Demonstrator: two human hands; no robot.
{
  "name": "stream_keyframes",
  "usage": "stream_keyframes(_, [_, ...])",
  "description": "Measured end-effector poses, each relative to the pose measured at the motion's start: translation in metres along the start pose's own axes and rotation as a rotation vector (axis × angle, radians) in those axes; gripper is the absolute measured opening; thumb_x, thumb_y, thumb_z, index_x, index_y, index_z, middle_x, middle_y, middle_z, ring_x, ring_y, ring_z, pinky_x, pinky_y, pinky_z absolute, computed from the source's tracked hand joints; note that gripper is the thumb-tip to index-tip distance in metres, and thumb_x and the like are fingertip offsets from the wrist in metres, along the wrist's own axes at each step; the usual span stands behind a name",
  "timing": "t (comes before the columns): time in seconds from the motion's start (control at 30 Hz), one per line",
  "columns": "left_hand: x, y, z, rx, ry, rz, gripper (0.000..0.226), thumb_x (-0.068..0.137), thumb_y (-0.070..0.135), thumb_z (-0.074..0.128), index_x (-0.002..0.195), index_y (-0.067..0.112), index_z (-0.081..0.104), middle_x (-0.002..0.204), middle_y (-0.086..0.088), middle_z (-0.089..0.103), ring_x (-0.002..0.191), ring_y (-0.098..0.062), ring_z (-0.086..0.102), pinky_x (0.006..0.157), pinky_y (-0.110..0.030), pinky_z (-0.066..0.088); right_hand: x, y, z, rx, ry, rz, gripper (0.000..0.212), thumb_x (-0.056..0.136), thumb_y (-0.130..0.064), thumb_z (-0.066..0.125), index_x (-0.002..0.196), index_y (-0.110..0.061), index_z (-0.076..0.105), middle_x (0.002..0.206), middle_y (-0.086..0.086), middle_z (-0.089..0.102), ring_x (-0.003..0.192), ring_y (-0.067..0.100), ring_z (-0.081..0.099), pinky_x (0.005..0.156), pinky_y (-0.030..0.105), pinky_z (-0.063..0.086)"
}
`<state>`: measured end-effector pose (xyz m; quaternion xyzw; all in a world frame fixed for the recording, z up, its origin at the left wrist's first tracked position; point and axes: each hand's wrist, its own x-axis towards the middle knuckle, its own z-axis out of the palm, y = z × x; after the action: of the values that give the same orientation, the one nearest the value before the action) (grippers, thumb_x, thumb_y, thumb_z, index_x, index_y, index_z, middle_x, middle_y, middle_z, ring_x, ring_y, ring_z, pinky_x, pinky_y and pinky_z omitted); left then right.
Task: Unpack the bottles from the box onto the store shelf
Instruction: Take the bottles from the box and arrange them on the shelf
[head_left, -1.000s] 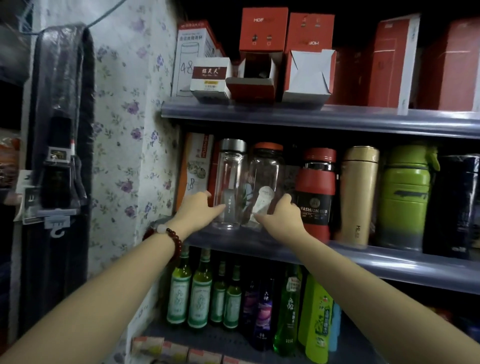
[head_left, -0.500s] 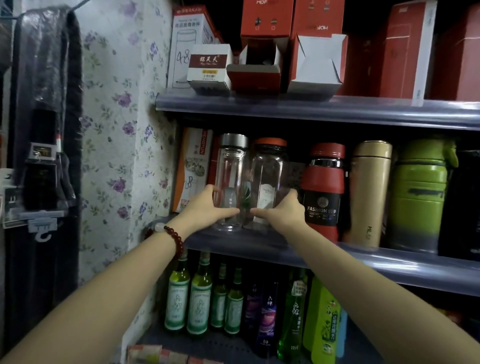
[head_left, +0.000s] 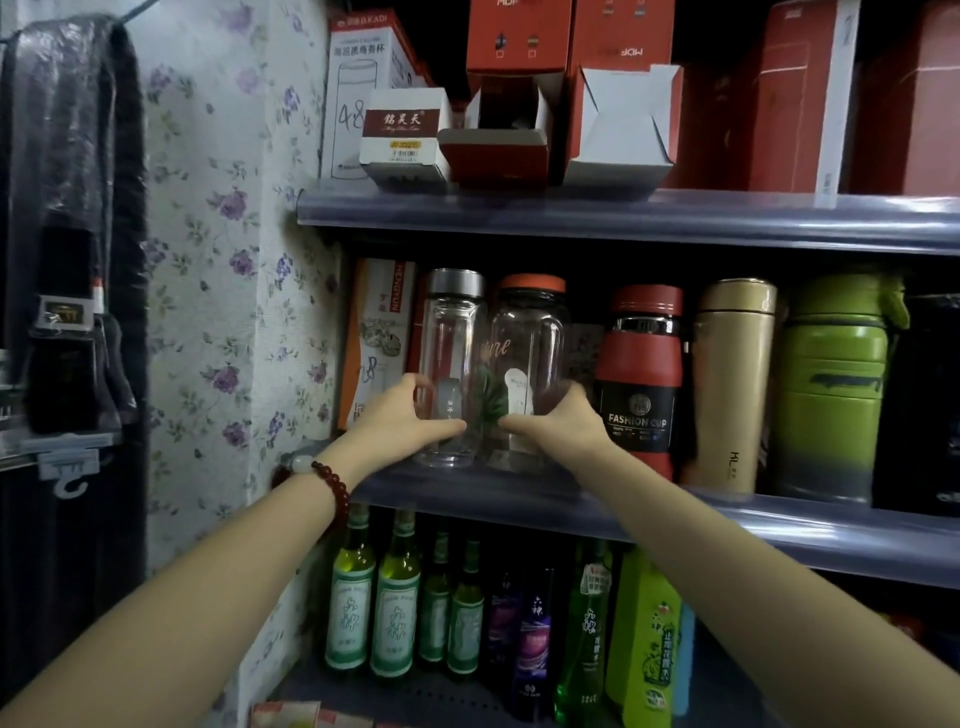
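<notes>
Two clear bottles stand side by side at the left end of the middle shelf (head_left: 519, 501). The slim one with a silver cap (head_left: 451, 332) has my left hand (head_left: 400, 418) wrapped around its lower part. The wider one with an orange lid (head_left: 530, 338) is gripped low down by my right hand (head_left: 563, 423). Both bottles rest upright on the shelf and touch each other. My thumbs nearly meet in front of them. No shipping box is in view.
To the right stand a red "Fashion Cup" flask (head_left: 641, 379), a gold flask (head_left: 732, 384) and a green flask (head_left: 836, 384). Red and white cartons (head_left: 618, 124) fill the top shelf (head_left: 623, 218). Green glass bottles (head_left: 374, 592) line the shelf below. A floral-papered wall (head_left: 218, 270) is on the left.
Both hands have closed in from the shelf edge onto the two clear bottles, thumbs drawing together. The camera moved closer to the shelf.
</notes>
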<state>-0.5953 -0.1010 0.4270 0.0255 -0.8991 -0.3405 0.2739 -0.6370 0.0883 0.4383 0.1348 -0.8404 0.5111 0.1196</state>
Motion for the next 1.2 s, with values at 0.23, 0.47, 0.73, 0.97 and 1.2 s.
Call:
stream_keyframes(0.23, [-0.003,-0.001,0.002,-0.068,-0.010,-0.043,0.092,0.063,0.057,0.072,0.139,0.022,0.033,0.115,0.003,0.062,0.101,-0.016,0.062,0.092,-0.041,0.052,-0.003,-0.007,0.017,0.065,0.112,0.007,0.126,0.057,-0.051,0.088,0.148,-0.006,0.014,0.144,0.019,0.041,0.129,0.034,0.047,0.101,0.041,0.045])
stream_keyframes(0.47, [0.000,-0.002,0.001,-0.032,-0.015,-0.045,0.091,0.068,0.057,0.071,0.142,0.022,0.030,0.121,0.000,0.060,0.106,-0.018,0.059,0.094,-0.041,0.050,0.005,-0.001,-0.004,0.095,-0.093,0.019,0.136,0.029,-0.065,0.090,0.141,-0.012,0.033,0.132,0.007,0.055,0.117,0.025,0.057,0.101,0.044,0.048])
stream_keyframes(0.73, [0.001,-0.003,0.002,0.001,-0.036,-0.055,0.089,0.072,0.056,0.070,0.143,0.021,0.028,0.129,-0.003,0.057,0.110,-0.019,0.058,0.093,-0.036,0.049,0.001,0.001,-0.001,0.107,-0.041,0.022,0.121,0.053,-0.046,0.091,0.146,-0.010,0.023,0.140,0.011,0.048,0.125,0.029,0.051,0.102,0.039,0.047])
stream_keyframes(0.97, [0.004,-0.001,-0.002,-0.027,-0.063,-0.043,0.087,0.071,0.053,0.073,0.142,0.022,0.032,0.120,0.002,0.061,0.102,-0.014,0.061,0.093,-0.036,0.051,-0.001,-0.008,-0.002,0.144,-0.125,0.028,0.142,0.036,-0.060,0.090,0.149,-0.016,0.016,0.141,0.010,0.049,0.121,0.027,0.056,0.102,0.044,0.048])
stream_keyframes(1.2, [0.005,-0.005,0.004,-0.037,-0.046,-0.056,0.100,0.063,0.051,0.081,0.142,0.021,0.029,0.133,0.000,0.057,0.116,-0.016,0.056,0.097,-0.033,0.045,0.001,0.001,0.003,0.084,0.002,0.020,0.112,0.057,-0.045,0.090,0.141,-0.007,0.027,0.133,0.013,0.052,0.118,0.030,0.056,0.097,0.038,0.050])
